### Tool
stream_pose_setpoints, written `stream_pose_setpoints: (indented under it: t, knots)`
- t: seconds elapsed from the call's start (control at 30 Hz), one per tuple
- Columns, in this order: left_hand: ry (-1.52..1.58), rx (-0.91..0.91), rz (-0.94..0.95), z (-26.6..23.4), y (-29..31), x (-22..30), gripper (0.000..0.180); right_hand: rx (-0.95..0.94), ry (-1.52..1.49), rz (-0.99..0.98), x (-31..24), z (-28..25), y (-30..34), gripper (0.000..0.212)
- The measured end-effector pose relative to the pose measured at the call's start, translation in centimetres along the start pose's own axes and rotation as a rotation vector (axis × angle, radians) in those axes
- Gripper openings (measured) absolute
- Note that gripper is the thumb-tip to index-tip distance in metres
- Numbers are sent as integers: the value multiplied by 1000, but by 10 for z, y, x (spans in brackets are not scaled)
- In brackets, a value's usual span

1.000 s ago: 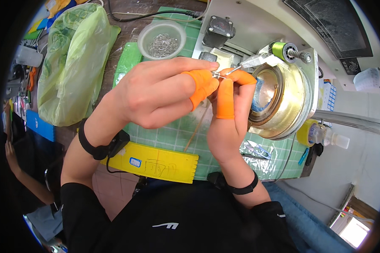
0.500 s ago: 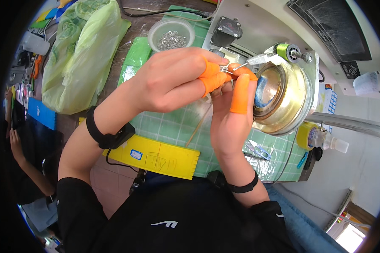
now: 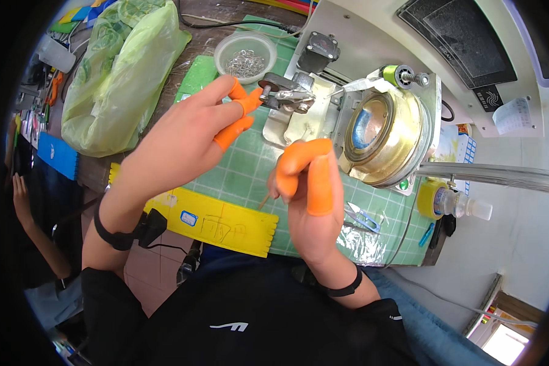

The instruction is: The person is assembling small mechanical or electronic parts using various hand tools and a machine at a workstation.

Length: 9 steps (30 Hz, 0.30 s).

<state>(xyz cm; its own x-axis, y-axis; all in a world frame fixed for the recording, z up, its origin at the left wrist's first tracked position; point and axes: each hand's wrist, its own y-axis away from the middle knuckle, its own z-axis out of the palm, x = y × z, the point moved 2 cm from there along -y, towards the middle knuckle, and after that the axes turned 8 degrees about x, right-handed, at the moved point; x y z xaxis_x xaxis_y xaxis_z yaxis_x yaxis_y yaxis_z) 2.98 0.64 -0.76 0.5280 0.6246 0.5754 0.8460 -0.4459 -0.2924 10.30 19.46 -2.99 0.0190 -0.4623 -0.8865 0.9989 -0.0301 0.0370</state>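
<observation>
My left hand (image 3: 186, 137), with orange finger cots, reaches toward a small metal clamp with a screw (image 3: 283, 91) on the machine's front. Its fingers are stretched and slightly apart, the fingertips at the screw; whether they touch it I cannot tell. My right hand (image 3: 311, 195), also in orange finger cots, is raised above the mat in front of the clamp. Its thumb and index finger are bent together; anything between them is hidden. One end of a thin wooden stick (image 3: 264, 200) shows beside the right hand's curled fingers. Right of the clamp, a white-sleeved needle-like tip (image 3: 361, 84) points at it.
Behind the hands stands a clear bowl (image 3: 224, 49) of small metal pieces. A brass-coloured round drum (image 3: 402, 140) and green spool (image 3: 398, 76) belong to the machine. Snips (image 3: 365, 218), a yellow board (image 3: 226, 229) and a bottle (image 3: 460, 201) lie around. A co-worker's hand (image 3: 23, 198) shows left.
My hands were together at the clamp beside the needle-like tip. The left has shifted left; the right has come down toward me, baring the clamp. The view has shifted slightly.
</observation>
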Motion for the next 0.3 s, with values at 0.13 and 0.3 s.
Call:
stream_pose_setpoints:
  t: [0.13, 0.3]
  knots:
    - [118, -308, -21, -11, -17, -15, 21, -157, 104, 84, -9, -8, 7, 40]
    - [130, -373, -8, 0, -23, -21, 31, -313, 126, 251, 3, -6, 12, 47]
